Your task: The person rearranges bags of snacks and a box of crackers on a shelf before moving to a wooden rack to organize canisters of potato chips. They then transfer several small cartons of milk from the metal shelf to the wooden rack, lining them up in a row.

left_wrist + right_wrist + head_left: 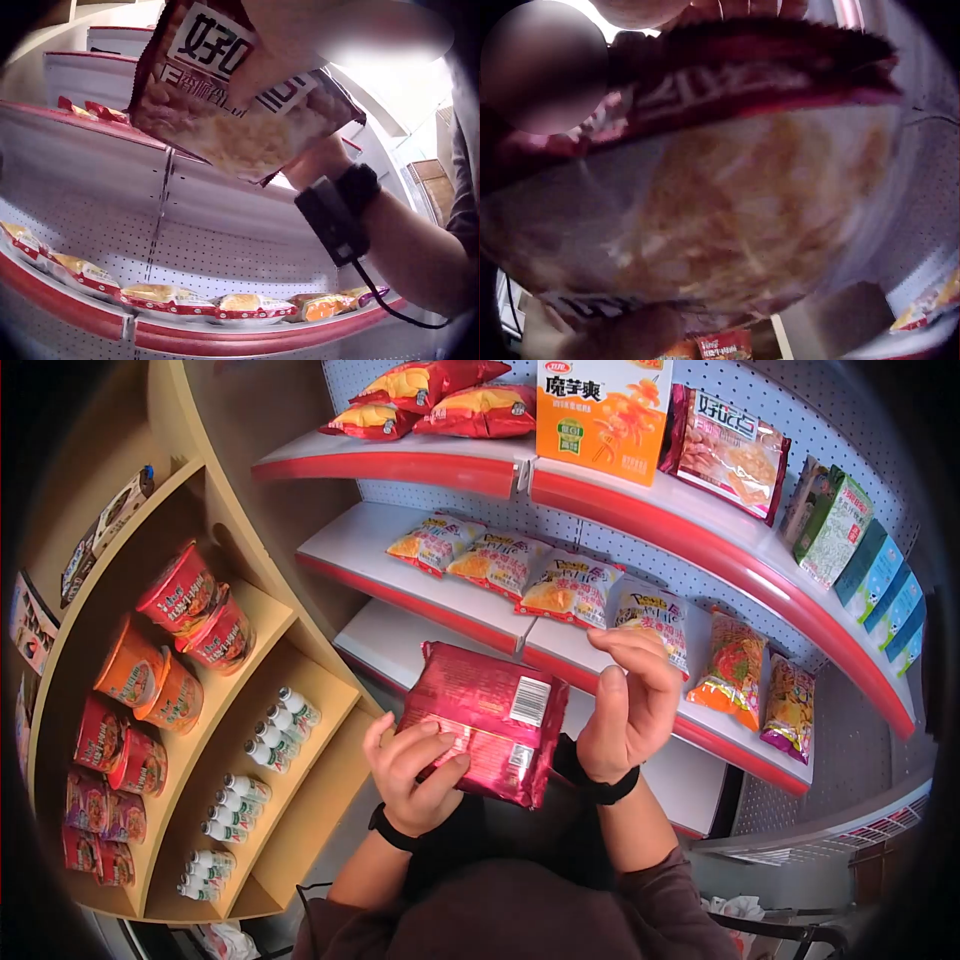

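Note:
In the head view a dark red packet (480, 720) is held in front of the body, its back with two barcode labels facing up. My left hand (418, 772) grips its left lower side, fingers over the back; in the left wrist view the thumb lies across the printed front of the packet (217, 97). Just right of the packet, my right hand (632, 705) is raised with its fingers loosely extended and holds nothing. The packet (727, 202) fills much of the right wrist view, blurred.
Red-edged shelves (700, 530) ahead carry snack bags (568, 588), an orange box (603, 420) and a similar red packet (728, 455). A wooden shelf unit (320, 735) at the left holds noodle cups (222, 635) and small white-capped bottles (268, 745).

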### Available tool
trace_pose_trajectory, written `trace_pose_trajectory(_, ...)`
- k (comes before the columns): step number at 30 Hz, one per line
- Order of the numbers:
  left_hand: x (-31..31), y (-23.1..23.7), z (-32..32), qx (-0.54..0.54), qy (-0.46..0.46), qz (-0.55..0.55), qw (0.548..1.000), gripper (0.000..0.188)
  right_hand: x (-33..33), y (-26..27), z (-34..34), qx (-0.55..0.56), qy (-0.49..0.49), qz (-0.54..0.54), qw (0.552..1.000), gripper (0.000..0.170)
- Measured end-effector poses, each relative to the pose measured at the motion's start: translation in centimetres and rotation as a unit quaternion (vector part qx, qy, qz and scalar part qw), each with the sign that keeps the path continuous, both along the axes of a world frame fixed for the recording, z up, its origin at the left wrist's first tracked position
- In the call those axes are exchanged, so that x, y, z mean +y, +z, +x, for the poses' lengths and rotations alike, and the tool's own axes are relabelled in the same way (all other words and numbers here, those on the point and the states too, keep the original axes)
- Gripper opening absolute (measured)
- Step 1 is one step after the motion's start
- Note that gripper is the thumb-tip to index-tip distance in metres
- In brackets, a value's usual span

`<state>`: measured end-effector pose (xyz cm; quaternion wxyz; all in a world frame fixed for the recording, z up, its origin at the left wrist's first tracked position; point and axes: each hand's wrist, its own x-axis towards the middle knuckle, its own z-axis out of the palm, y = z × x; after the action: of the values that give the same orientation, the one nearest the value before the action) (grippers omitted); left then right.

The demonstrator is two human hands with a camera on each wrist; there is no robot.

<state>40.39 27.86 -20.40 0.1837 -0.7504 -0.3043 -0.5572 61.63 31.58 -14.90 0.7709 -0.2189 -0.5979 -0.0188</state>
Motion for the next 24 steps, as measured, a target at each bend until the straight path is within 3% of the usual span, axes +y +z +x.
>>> trace_pose_trajectory(4, -0.3, -0.8, 0.7, 0.002, -0.017, 0.007, 1.0, 0.03, -1.3, 2.6, -0.7, -0.09, -0.029, 0.055, 0.994, 0.022)
trace_pose_trajectory(8, -0.5, -1.3, 0.4, -0.018, -0.023, 0.022, 0.999, 0.027, -3.1, 3.7, -1.0, -0.19, -0.03, 0.033, 0.981, 0.035)
trace_pose_trajectory(13, -1.0, -1.5, -0.1, -0.03, -0.025, 0.046, 0.998, 0.023, -4.2, 4.5, -2.0, -0.26, 0.009, 0.022, 0.965, 0.028)
trace_pose_trajectory(18, -1.2, -1.4, -0.6, -0.007, -0.028, 0.039, 0.999, 0.021, -3.8, 4.6, -3.4, -0.243, 0.033, 0.061, 0.967, 0.022)
trace_pose_trajectory(21, 0.8, -2.8, 2.1, -0.122, -0.019, 0.19, 0.974, 0.021, -3.2, 4.8, -4.9, -0.185, 0.038, 0.138, 0.972, 0.024)
trace_pose_trajectory(24, -0.4, -1.9, 1.0, -0.061, -0.005, 0.148, 0.987, 0.054, -3.5, 4.5, -5.4, -0.132, 0.057, 0.143, 0.979, 0.025)
